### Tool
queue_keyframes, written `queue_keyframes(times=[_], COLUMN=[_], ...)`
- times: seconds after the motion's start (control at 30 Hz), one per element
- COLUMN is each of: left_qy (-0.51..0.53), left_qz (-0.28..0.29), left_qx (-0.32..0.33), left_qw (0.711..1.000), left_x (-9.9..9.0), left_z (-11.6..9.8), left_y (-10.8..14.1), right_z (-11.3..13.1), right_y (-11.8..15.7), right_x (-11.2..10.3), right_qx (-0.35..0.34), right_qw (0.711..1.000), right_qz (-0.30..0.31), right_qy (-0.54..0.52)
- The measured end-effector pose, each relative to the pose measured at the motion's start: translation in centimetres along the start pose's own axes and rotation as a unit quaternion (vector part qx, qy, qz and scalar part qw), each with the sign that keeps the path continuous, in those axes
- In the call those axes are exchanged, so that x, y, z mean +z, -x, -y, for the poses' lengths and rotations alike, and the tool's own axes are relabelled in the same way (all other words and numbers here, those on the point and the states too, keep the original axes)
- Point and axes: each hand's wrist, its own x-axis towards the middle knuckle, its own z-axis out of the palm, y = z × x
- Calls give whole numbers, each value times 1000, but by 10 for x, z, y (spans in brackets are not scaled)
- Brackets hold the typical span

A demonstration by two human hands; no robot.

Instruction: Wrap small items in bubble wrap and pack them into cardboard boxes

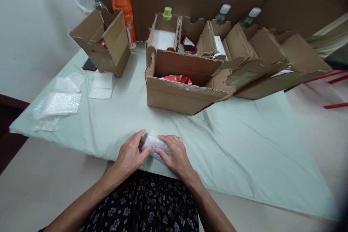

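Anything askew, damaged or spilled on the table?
No spill visible. The front cardboard box has a ragged, wavy top edge with its right end splayed outward. Loose bubble-wrap sheets overlap untidily at the left, and the green cloth is creased.

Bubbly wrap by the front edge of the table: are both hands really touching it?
Touching. The head view shows the left hand and right hand on either side of the bubble wrap, thumbs resting on it.
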Motion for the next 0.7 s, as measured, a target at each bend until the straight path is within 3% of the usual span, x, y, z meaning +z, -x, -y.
queue_keyframes(times=[0.07, 0.17, 0.27, 0.37, 0.47, 0.6, 0.7], left_qy=[90, 214, 212, 169, 159, 143, 136], left_qz=[23, 111, 160, 150, 134, 88, 24], left_qx=[-25, -43, 5, 130, 242, 348, 397], left_qw=[995, 970, 964, 965, 948, 922, 907], left_x=[-2, -10, -17, -18, -17, -20, -28], left_z=[-5, -16, -29, -42, -58, -81, -92], left_y=[1, 1, 0, -5, -16, -34, -46], right_z=[2, 6, 8, 9, 16, 33, 42], right_y=[7, 15, 17, 10, -7, -36, -60], right_x=[0, -8, -29, -59, -89, -125, -164], right_qx=[0, 10, 31, 20, -15, -67, -97], right_qw=[998, 994, 992, 991, 991, 984, 972], right_qz=[-36, -36, 7, 72, 128, 144, 162], right_qy=[-52, -102, -122, -108, -40, 81, 137])
